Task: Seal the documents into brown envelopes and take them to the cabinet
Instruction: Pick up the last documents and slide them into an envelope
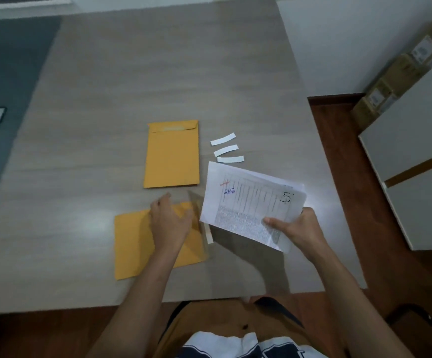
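Observation:
A brown envelope (132,244) lies near the table's front edge, its flap end raised toward the right. My left hand (169,218) rests on it with fingers spread near the opening. My right hand (293,226) grips a small stack of printed documents (251,200) by its lower right corner, held tilted above the table just right of the envelope's mouth; a handwritten "5" shows on the top sheet. A second brown envelope (172,155) lies flat farther back, flap folded down.
Three white paper strips (226,148) lie to the right of the far envelope. The grey wooden table (106,86) stretches far back. A white cabinet (416,151) and cardboard boxes (401,81) stand to the right on a brown floor.

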The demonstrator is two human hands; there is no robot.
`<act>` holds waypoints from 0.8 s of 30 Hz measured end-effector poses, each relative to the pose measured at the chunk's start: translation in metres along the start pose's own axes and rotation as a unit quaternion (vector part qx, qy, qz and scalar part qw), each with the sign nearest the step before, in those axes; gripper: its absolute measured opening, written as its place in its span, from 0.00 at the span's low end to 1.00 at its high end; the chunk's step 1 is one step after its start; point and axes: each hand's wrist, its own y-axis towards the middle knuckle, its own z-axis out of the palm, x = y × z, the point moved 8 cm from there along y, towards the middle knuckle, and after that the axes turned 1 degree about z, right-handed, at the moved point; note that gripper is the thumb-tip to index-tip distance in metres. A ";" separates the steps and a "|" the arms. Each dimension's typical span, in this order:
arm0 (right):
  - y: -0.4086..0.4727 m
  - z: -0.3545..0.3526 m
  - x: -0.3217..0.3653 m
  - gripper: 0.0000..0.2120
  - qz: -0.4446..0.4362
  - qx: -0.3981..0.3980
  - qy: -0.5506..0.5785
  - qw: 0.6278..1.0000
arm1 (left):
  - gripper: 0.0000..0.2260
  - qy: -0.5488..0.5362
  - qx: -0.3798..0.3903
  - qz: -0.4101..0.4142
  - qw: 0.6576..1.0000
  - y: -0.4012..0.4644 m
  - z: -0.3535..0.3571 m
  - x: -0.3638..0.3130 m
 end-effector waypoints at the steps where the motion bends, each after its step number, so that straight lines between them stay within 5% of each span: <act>1: 0.000 0.005 0.004 0.23 -0.005 0.003 -0.023 1.000 | 0.34 0.062 0.036 -0.041 0.997 -0.001 0.006 0.020; 5: -0.005 0.020 0.018 0.22 -0.020 0.000 -0.140 0.990 | 0.48 0.173 0.148 -0.085 0.970 -0.016 0.032 0.054; 12: -0.021 0.035 0.029 0.22 -0.044 -0.005 -0.219 0.975 | 0.52 0.189 0.141 -0.073 0.969 -0.020 0.036 0.050; 19: -0.017 0.039 0.018 0.21 -0.001 0.009 -0.206 0.979 | 0.55 0.183 0.159 -0.064 0.968 -0.017 0.037 0.051; 24: -0.012 0.047 -0.003 0.17 0.062 0.104 -0.134 0.983 | 0.52 0.168 0.166 -0.044 0.971 -0.018 0.035 0.052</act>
